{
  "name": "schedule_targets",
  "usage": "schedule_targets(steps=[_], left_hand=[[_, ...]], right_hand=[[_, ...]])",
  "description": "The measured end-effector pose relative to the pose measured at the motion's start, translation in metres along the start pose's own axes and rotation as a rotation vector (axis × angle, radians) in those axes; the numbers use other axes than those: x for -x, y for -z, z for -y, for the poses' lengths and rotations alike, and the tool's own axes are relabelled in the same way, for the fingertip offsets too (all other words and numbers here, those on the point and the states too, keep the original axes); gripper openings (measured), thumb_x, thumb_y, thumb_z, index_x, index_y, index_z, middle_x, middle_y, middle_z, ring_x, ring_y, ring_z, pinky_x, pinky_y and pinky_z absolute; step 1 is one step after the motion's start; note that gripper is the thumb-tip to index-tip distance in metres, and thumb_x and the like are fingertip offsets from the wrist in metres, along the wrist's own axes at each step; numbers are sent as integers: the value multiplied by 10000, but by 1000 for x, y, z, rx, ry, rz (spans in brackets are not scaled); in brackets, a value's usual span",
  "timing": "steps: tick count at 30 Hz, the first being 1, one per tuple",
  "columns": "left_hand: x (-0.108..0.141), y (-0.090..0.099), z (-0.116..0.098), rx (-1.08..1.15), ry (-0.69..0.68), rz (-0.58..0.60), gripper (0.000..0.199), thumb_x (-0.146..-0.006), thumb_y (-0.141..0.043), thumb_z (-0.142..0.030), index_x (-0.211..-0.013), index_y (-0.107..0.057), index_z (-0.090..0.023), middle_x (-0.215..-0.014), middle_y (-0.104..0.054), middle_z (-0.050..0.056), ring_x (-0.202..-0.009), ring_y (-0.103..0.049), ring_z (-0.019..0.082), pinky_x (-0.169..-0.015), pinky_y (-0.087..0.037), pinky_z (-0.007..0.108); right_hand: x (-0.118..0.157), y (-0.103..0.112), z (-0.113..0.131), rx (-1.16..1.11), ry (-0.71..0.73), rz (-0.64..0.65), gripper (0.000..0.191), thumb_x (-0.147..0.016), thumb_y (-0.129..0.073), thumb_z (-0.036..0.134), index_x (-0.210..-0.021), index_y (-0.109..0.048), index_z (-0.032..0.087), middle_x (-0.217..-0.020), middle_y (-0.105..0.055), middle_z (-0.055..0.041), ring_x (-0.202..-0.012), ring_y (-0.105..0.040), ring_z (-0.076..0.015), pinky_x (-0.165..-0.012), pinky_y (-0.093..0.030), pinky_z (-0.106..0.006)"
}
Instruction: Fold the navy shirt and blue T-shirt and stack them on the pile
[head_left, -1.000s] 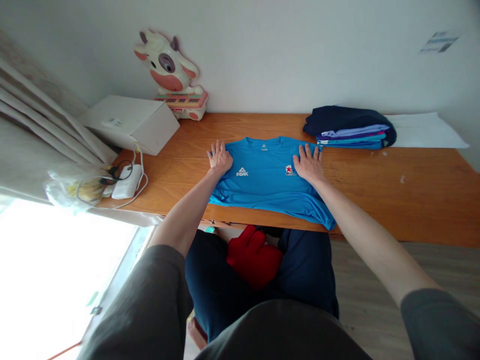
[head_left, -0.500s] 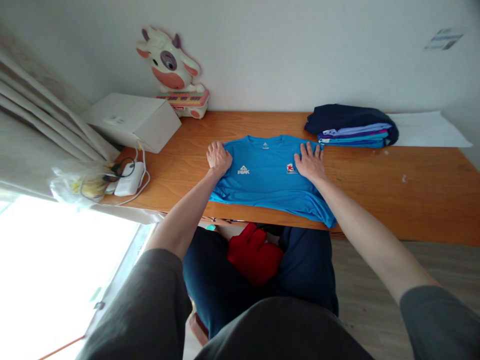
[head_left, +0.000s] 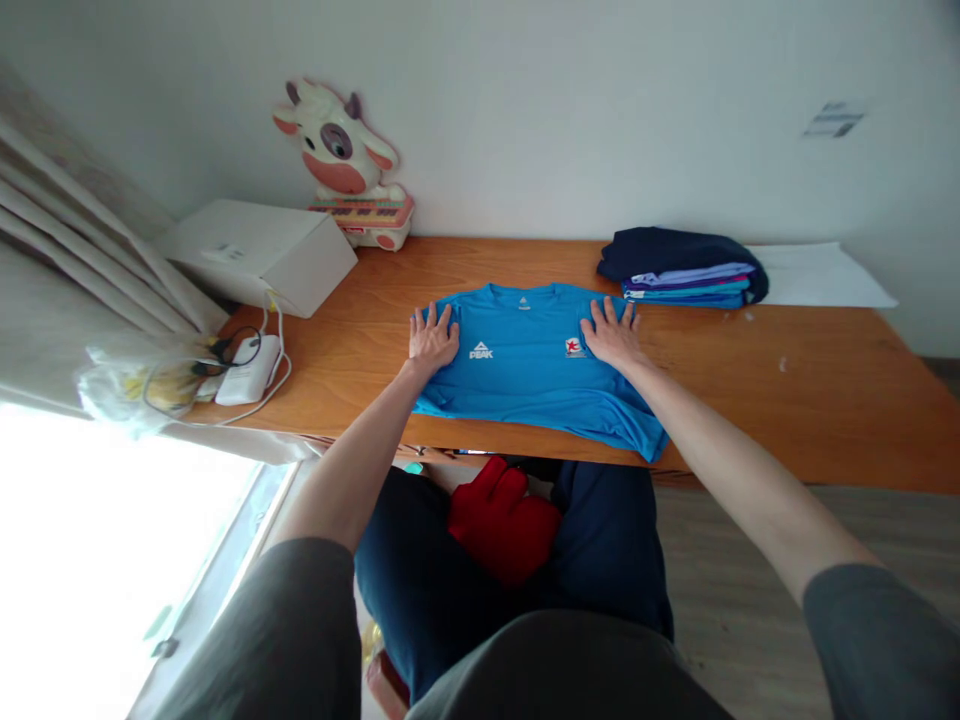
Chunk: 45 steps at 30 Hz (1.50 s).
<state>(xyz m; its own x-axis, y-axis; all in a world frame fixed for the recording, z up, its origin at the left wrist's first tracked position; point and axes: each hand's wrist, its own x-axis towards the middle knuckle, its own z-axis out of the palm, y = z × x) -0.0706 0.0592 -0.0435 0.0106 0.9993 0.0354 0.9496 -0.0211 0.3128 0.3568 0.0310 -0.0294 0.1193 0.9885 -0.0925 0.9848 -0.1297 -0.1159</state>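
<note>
A blue T-shirt (head_left: 525,355) lies front side up on the wooden table, its collar toward the wall. White lettering and a small badge show on its chest, and its lower part is bunched near the table's front edge. My left hand (head_left: 433,340) rests on the left shoulder side of the shirt, fingers spread. On the opposite shoulder side, my right hand (head_left: 613,335) lies flat with its fingers apart. Neither hand grips the cloth.
A stack of folded clothes (head_left: 682,268) sits at the back beside a white sheet (head_left: 817,275). Leftward stand a cow-shaped toy keyboard (head_left: 349,165), a white box (head_left: 262,250), a white power strip (head_left: 247,370) with cables, and a plastic bag (head_left: 135,385). Something red (head_left: 506,520) is between my legs.
My left hand has gone from bent fingers to spread, flat fingers on the shirt. My right hand stays on the other shoulder side. The whole view has shifted slightly.
</note>
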Motion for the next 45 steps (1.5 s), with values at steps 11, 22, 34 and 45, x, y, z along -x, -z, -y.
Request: schedule_targets(steps=[11, 22, 34, 45], left_hand=[[4, 5, -7, -2, 8, 9, 868, -1173, -303, -610, -1953, -378, -236, -2065, -213, 82, -1924, -69, 455, -1553, -96, 721], [-1, 7, 2, -21, 17, 7, 851, -1183, -323, -605, -1951, -386, -244, -2055, -242, 99, -1917, -110, 478, -1544, -90, 756], [3, 2, -20, -81, -17, -40, 772, -1204, -282, -405, -1907, -451, -133, -2010, -373, 120, -1889, -302, 371, -1565, -223, 634], [-12, 3, -4, -87, 12, 26, 866, -1191, -310, -596, -1970, -320, -217, -2056, -234, 32, -1921, -139, 434, -1567, -124, 699]], right_hand=[[0, -1, 12, -50, 113, -89, 880, -1217, -203, 611, -1954, -364, 157, -2062, -177, -136, -1900, -144, -501, -1522, -188, -725], [-15, -8, -8, -15, -36, -44, 930, -1213, -144, 646, -1976, -279, 131, -2056, -171, -172, -1871, -184, -570, -1479, -205, -822], [-12, -11, -1, -22, 25, -97, 885, -1218, -129, 539, -1975, -251, 97, -2057, -188, -151, -1878, -190, -530, -1502, -183, -787], [-12, -10, 0, -40, -43, -87, 898, -1216, -161, 604, -1970, -288, 132, -2051, -170, -213, -1875, -146, -576, -1463, -150, -874]])
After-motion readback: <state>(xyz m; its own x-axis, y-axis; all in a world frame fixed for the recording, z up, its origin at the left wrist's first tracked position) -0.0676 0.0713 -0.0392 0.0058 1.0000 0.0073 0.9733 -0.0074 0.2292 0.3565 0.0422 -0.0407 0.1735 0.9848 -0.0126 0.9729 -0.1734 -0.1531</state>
